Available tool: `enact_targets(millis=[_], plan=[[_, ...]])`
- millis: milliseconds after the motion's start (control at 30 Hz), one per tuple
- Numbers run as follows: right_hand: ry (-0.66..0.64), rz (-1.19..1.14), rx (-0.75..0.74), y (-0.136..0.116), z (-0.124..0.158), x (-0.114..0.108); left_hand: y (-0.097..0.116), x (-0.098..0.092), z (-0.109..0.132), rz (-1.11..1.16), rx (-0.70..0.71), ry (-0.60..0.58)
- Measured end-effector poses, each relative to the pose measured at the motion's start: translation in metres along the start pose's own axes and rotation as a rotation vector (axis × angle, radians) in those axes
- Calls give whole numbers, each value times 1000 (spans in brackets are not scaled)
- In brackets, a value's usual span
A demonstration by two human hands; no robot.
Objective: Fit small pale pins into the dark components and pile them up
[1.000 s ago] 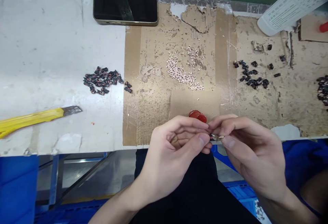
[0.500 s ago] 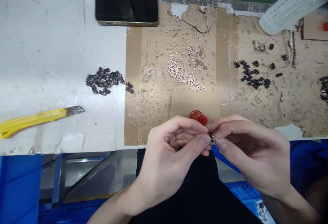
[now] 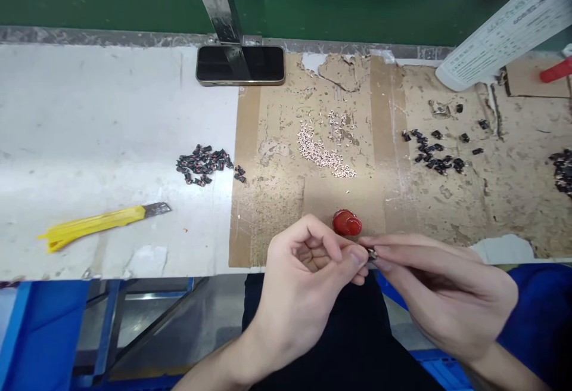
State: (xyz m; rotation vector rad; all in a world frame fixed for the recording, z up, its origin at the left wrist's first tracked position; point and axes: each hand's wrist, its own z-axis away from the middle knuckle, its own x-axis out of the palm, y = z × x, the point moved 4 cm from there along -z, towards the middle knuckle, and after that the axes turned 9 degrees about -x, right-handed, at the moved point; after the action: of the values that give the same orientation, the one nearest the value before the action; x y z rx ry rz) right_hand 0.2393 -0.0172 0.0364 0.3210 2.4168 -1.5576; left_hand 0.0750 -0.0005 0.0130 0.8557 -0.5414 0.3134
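Between the fingertips of both hands is a small black part (image 3: 372, 254) with a light metallic bit, mostly covered by the fingers. My left hand (image 3: 315, 278) is closed on it in a pinch of thumb and index finger. From the other side, the thumb and fingers of my right hand (image 3: 442, 286) pinch it too. Just beyond the hands sits a small red dish (image 3: 343, 223) holding something red and glossy. Further back on the cardboard lies a heap of tiny pale copper-coloured pieces (image 3: 319, 151).
Black parts with reddish marks (image 3: 203, 164) are piled on the left. More black parts (image 3: 440, 152) lie scattered on the right cardboard. A yellow utility knife (image 3: 98, 227) has its blade out. A phone (image 3: 240, 65) and a white bottle (image 3: 496, 36) stand at the back.
The view has tilted up, showing more of the green wall behind the table. Both hands still pinch the small part, and my right fingers have straightened and drawn closer together.
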Motion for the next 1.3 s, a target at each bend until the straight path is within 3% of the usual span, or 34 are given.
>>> enact_targets(millis=[133, 233, 300, 367, 433, 533, 600, 667, 767, 900, 1000, 1167, 1233, 1300], plan=[[41, -76, 50, -2, 2, 0, -1, 4, 0, -62, -46, 13], [36, -40, 16, 4, 2, -7, 4, 3, -8, -266, -15, -9], [62, 89, 4, 20, 0, -22, 14, 1, -21, -543, 138, 13], [147, 316, -3, 43, -4, -50, 26, 0, -39, -960, 374, 62], [184, 573, -51, 68, -12, -79, 32, 5, -58, -1389, 540, 35], [205, 752, -89, 99, -29, -112, 32, 10, -79, -1672, 576, -76], [191, 823, -133, 107, -42, -116, 30, 13, -85, -1738, 578, -99], [122, 832, -182, 105, -54, -102, 27, 17, -85, -1808, 593, -112], [-106, 744, -243, 94, -72, -60, 25, 24, -82, -1880, 615, -99], [-392, 659, -312, 86, -88, -9, 40, 18, -80, -1896, 630, 55], [-477, 700, -332, 89, -94, 8, 62, -11, -70, -1844, 637, 252], [-567, 752, -312, 92, -94, 14, 88, -84, -31, -1677, 614, 722], [-574, 767, -298, 90, -93, 14, 87, -101, -23, -1632, 585, 787], [-569, 785, -271, 88, -93, 15, 82, -108, -22, -1593, 565, 777]])
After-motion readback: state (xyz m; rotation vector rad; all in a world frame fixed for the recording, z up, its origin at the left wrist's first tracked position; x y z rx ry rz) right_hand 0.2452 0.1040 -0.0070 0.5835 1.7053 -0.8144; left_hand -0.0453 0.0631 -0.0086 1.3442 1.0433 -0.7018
